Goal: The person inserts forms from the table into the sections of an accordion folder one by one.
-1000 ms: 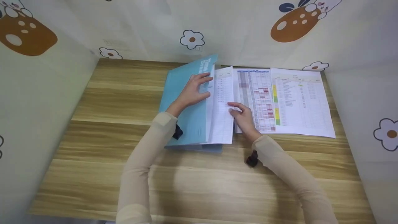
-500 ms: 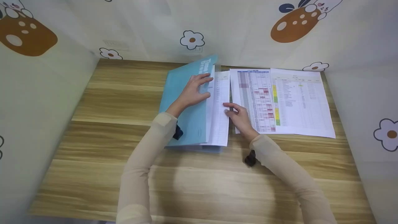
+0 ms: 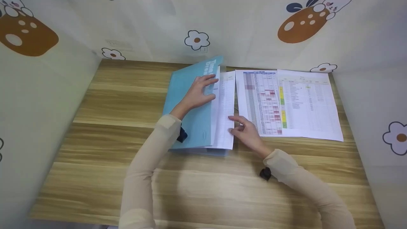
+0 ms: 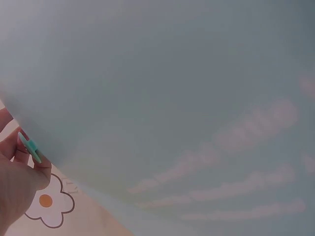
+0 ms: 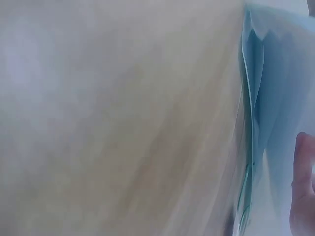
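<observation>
A light-blue folder [image 3: 190, 117] with white lettering lies in the middle of the table, its front cover partly raised. My left hand [image 3: 198, 92] holds that cover near its right edge. In the left wrist view the cover fills most of the picture, with fingers [image 4: 27, 167] bent at its edge beside a small teal piece. White printed sheets [image 3: 226, 111] stand inside the folder and stick out on the right. My right hand [image 3: 246, 132] touches their right edge, index finger and thumb apart. The right wrist view shows the folder's open lower side [image 5: 256, 98] and one finger [image 5: 302, 167].
To the right lie two printed sheets side by side, one with a red-marked table [image 3: 262, 105] and one with a yellow-green strip [image 3: 308, 108]. The wooden table [image 3: 203, 190] ends at a patterned curtain [image 3: 152, 31] behind the papers.
The sheets have slid left, further into the folder. My right hand first moved left with them, then down along their edge. My left hand and the cover have stayed put.
</observation>
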`<action>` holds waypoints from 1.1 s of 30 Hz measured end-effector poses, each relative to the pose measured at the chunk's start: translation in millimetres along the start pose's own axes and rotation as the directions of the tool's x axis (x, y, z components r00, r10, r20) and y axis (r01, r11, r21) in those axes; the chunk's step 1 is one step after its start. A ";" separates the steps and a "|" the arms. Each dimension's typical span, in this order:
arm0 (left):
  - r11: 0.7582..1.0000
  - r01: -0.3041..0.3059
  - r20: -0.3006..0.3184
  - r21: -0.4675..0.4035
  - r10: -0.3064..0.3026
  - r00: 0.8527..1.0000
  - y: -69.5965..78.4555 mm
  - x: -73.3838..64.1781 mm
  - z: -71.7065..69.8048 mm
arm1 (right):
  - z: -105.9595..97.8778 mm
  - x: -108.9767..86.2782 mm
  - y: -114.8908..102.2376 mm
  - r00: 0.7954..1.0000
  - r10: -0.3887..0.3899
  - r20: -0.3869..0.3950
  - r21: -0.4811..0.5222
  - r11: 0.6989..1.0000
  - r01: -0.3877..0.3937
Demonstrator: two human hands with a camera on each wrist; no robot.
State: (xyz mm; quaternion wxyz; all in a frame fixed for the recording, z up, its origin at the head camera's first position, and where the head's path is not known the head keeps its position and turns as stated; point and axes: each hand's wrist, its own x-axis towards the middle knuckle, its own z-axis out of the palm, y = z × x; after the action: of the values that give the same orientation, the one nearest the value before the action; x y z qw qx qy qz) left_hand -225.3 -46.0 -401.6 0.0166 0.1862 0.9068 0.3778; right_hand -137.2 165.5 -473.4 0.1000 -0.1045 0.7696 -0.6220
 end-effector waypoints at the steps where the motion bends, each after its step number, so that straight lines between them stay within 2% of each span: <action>1: 1.000 0.000 0.002 0.000 0.000 1.000 0.1 0.0 -0.1 | 0.9 -1.5 -0.5 1.000 -0.008 -0.004 -0.009 1.000 0.008; 4: 1.000 -0.014 0.007 0.010 0.014 1.000 -0.1 0.6 -0.7 | 2.3 -3.0 -1.8 0.999 -0.034 -0.006 -0.014 0.999 0.034; 8: 0.999 -0.026 0.004 0.021 0.026 1.000 -0.4 1.5 -0.7 | 2.4 -2.4 -8.8 0.999 -0.045 0.007 0.029 0.999 0.045; 14: 1.000 -0.014 0.002 0.020 0.014 1.000 0.3 1.3 -0.1 | 6.4 -1.9 -26.9 1.000 0.009 0.029 0.069 0.998 -0.011; 17: 1.000 -0.014 0.003 0.019 0.014 1.000 0.4 1.1 -0.2 | 10.6 1.0 -27.9 0.999 0.030 0.030 0.080 0.996 -0.032; 20: 1.000 -0.018 0.002 0.014 0.018 1.000 0.6 1.1 -0.7 | 15.1 6.5 -20.0 0.999 0.038 0.023 0.082 0.996 -0.040; 24: 1.000 -0.013 0.006 0.019 0.012 1.000 0.8 1.0 -0.8 | 21.1 12.8 -6.5 1.000 -0.013 -0.020 0.018 1.000 0.013; 29: 1.000 -0.020 0.001 0.020 0.020 1.000 0.0 1.3 0.1 | 25.0 11.2 -16.8 0.995 -0.093 -0.043 -0.127 0.988 0.087; 31: 1.000 -0.018 -0.002 0.018 0.018 1.000 0.0 1.0 0.3 | 25.7 8.5 -27.2 0.995 -0.094 -0.031 -0.144 0.986 0.088; 33: 1.000 -0.028 -0.005 0.011 0.028 1.000 0.3 0.8 0.4 | 26.3 8.4 -28.7 0.995 -0.103 -0.020 -0.155 0.983 0.098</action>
State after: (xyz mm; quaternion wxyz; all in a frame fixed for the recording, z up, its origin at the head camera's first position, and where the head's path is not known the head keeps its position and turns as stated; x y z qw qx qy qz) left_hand -225.8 -45.3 -401.6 0.0078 0.1978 0.9062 0.3737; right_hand -136.7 132.6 -450.9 0.0494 -0.1419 0.8102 -0.5666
